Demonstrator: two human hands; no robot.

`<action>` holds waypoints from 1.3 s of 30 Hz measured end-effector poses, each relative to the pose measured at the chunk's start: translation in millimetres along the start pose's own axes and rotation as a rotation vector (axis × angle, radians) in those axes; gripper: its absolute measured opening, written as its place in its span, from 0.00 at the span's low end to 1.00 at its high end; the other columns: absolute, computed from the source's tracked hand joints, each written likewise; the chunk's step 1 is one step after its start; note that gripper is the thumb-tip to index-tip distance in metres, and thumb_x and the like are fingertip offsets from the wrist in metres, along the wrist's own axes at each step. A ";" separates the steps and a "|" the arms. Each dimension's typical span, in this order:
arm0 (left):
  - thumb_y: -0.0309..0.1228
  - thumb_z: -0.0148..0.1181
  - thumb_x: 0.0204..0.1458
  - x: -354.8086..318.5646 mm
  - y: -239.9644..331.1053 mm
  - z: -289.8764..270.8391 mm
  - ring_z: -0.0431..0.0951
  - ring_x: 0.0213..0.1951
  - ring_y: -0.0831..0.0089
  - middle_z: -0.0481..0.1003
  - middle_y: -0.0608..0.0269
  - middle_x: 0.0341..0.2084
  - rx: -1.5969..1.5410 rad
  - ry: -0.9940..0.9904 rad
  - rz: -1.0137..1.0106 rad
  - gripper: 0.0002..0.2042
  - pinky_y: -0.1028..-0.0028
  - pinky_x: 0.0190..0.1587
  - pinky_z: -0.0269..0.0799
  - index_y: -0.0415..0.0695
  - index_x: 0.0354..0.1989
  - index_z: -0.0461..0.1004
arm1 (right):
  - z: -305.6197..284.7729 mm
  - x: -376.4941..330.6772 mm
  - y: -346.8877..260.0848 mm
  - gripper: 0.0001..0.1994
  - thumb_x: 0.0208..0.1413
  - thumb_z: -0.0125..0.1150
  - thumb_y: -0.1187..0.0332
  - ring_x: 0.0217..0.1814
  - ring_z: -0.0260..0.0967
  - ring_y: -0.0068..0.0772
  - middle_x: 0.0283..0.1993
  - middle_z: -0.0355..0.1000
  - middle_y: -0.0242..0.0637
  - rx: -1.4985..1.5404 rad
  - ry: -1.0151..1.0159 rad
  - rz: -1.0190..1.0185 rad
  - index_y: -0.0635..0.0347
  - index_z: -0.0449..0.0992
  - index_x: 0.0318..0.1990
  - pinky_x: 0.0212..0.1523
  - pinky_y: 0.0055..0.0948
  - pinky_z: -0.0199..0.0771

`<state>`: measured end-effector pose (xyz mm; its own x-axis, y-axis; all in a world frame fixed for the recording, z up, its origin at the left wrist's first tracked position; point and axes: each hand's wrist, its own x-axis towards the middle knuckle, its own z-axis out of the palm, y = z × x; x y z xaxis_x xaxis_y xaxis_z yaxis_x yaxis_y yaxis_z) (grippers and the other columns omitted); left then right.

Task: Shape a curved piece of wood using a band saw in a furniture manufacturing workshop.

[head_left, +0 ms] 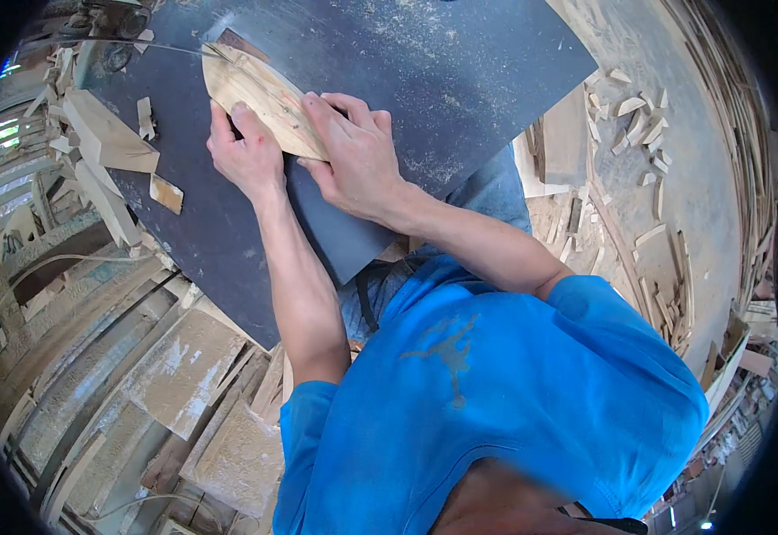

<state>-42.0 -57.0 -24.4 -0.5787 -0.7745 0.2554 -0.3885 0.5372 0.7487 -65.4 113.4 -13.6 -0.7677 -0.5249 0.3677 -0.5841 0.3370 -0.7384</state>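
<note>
Both my hands are on a pale, pointed wooden piece (260,100) with curved sides, lying over a dark flat worktable (425,107). My left hand (248,150) grips its near left edge, fingers bent under and thumb on top. Around the right end, the fingers and thumb of my right hand (353,152) close on the wood. The tip of the piece meets a thin band (139,43) that looks like a saw blade. A small brown strip (242,43) lies beside the tip.
Angled wood offcuts (113,134) and a small wood scrap (166,193) are at the table's left. Sawdust speckles its far part. Cut chips (643,125) litter the floor at right, near long thin strips (745,134). Stacked boards (184,370) stand at lower left.
</note>
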 end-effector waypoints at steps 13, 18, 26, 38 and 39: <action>0.44 0.52 0.67 11.8 -2.6 3.1 0.80 0.52 0.43 0.82 0.38 0.49 -0.032 0.049 0.010 0.25 0.52 0.58 0.73 0.42 0.66 0.77 | 7.3 8.5 -1.1 0.42 0.47 0.77 0.67 0.71 0.66 0.47 0.65 0.76 0.41 0.019 0.004 -0.003 0.63 0.65 0.72 0.59 0.47 0.61; 0.43 0.52 0.66 13.8 -1.6 3.2 0.81 0.51 0.43 0.83 0.39 0.46 -0.052 0.058 0.012 0.24 0.51 0.56 0.74 0.42 0.65 0.77 | 11.0 10.4 -1.1 0.43 0.47 0.77 0.67 0.71 0.66 0.47 0.65 0.76 0.41 0.023 0.020 -0.010 0.63 0.64 0.72 0.59 0.48 0.61; 0.40 0.51 0.66 19.5 -1.5 4.9 0.83 0.47 0.42 0.84 0.41 0.44 -0.007 0.103 0.098 0.23 0.50 0.52 0.75 0.41 0.62 0.79 | 15.1 13.9 -1.0 0.42 0.46 0.77 0.67 0.71 0.66 0.46 0.64 0.76 0.41 0.045 0.045 -0.033 0.63 0.64 0.71 0.59 0.47 0.60; 0.40 0.50 0.64 23.1 6.0 2.9 0.86 0.43 0.41 0.85 0.40 0.39 -0.051 0.106 0.090 0.22 0.50 0.48 0.77 0.39 0.57 0.80 | 18.8 17.6 0.8 0.42 0.46 0.76 0.67 0.69 0.66 0.48 0.63 0.76 0.43 0.037 0.060 -0.065 0.67 0.65 0.71 0.57 0.47 0.61; 0.40 0.50 0.64 23.0 7.0 2.7 0.86 0.43 0.41 0.85 0.40 0.39 -0.032 0.089 0.084 0.22 0.50 0.48 0.77 0.39 0.57 0.80 | 19.5 18.2 0.8 0.42 0.46 0.76 0.67 0.69 0.66 0.48 0.63 0.76 0.43 0.021 0.047 -0.042 0.67 0.65 0.71 0.57 0.47 0.61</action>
<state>-60.0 -70.2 -14.9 -0.5420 -0.7543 0.3705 -0.3171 0.5919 0.7410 -74.7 88.8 -18.6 -0.7544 -0.5011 0.4240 -0.6106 0.2989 -0.7334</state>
